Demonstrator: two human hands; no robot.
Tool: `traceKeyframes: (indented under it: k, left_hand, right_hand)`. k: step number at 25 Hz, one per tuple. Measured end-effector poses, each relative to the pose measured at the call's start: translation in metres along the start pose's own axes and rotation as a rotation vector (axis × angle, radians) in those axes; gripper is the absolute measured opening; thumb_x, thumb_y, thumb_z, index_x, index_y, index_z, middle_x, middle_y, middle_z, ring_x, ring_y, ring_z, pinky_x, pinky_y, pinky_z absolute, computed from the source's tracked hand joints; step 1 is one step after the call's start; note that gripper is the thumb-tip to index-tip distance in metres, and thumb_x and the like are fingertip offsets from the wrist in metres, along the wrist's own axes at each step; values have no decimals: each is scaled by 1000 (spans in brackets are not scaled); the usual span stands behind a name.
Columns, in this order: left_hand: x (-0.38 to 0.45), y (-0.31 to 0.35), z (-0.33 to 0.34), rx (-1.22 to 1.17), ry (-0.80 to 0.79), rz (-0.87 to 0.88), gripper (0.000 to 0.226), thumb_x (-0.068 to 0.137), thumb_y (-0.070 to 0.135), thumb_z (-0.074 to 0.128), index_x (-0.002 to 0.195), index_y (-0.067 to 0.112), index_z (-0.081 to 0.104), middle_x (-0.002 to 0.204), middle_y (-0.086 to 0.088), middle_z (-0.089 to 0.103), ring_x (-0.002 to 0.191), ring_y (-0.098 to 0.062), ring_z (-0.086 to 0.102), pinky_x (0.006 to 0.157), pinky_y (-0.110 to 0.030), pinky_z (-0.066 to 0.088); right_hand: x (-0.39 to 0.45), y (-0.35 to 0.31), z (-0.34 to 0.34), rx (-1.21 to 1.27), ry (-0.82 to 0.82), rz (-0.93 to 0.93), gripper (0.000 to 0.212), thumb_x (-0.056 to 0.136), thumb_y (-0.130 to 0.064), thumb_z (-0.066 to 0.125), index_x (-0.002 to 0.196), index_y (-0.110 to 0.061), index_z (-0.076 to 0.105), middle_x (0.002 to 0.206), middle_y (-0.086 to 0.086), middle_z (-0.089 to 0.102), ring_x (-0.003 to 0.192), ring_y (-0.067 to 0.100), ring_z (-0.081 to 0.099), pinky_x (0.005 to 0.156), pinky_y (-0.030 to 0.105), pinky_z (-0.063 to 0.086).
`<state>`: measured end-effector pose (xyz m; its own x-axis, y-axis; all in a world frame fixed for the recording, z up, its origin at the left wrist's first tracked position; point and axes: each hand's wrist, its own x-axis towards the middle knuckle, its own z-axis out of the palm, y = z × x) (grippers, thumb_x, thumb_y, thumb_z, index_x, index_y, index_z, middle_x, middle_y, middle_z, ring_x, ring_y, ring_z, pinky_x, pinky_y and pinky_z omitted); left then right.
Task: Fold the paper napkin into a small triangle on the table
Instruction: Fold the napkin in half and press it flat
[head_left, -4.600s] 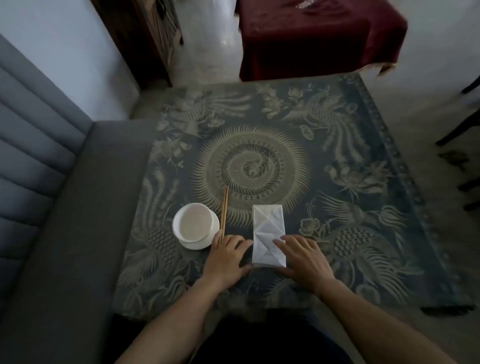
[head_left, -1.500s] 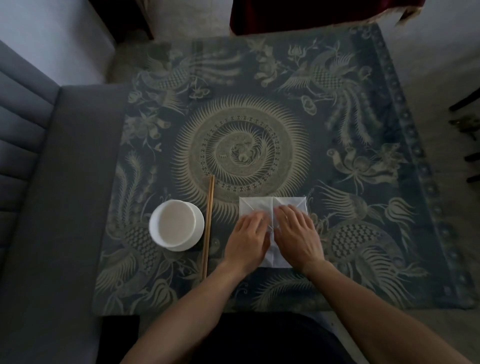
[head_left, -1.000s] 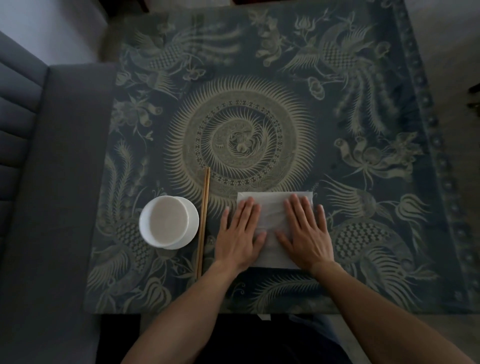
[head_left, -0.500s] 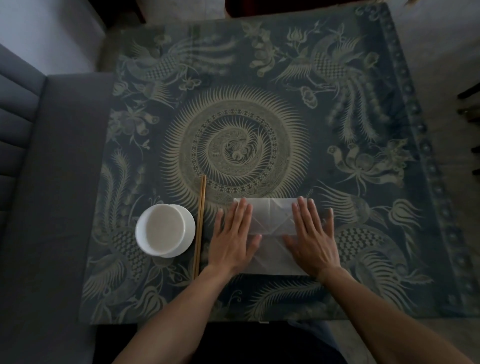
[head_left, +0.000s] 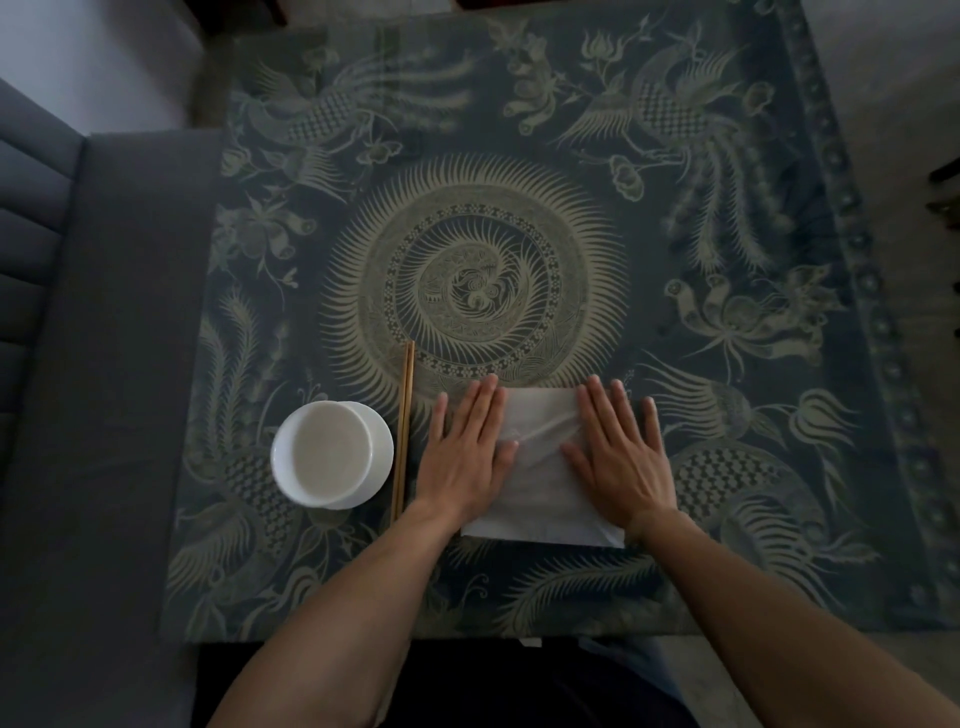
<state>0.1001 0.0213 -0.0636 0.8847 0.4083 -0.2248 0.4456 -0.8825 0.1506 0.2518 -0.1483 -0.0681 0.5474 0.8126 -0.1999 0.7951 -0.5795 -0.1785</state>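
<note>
A white paper napkin (head_left: 540, 493) lies spread flat as a rough square near the front edge of the table (head_left: 649, 234), which has a dark patterned cloth. My left hand (head_left: 467, 452) rests palm down on its left side, fingers straight and pointing away from me. My right hand (head_left: 618, 452) lies flat on its right side the same way. Both palms press the paper down, and neither grips it. The strip of napkin between my hands shows a faint diagonal crease. The napkin's left and right edges are hidden under my hands.
A white bowl on a small white dish (head_left: 332, 460) stands to the left of my left hand. A pair of wooden chopsticks (head_left: 404, 431) lies between the bowl and that hand. A grey upholstered bench (head_left: 104, 364) runs along the table's left side.
The napkin went from a narrow folded strip to an opened flat square. My hands have slid apart over it, from its centre to its sides.
</note>
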Motion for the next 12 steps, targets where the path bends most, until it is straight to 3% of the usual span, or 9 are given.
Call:
traceKeyframes:
  k: [7,12]
  left_hand:
    - [-10,7,-9,-59,17,-5,70,102,48,20,155,9,-2,163,-8,-11,149,-22,-13,119,-51,-6]
    - [-52,42,11,-63,5,77,65,103,44,25,155,7,10,164,-10,1,150,-23,-1,118,-51,9]
  right_hand:
    - [-12,-2,-7,12,47,-4,71,101,-53,20,157,-11,8,164,7,3,150,24,-2,118,58,1]
    - [-62,-36,15,63,44,-103,67,101,-45,27,154,-6,19,162,12,16,150,26,9,117,56,11]
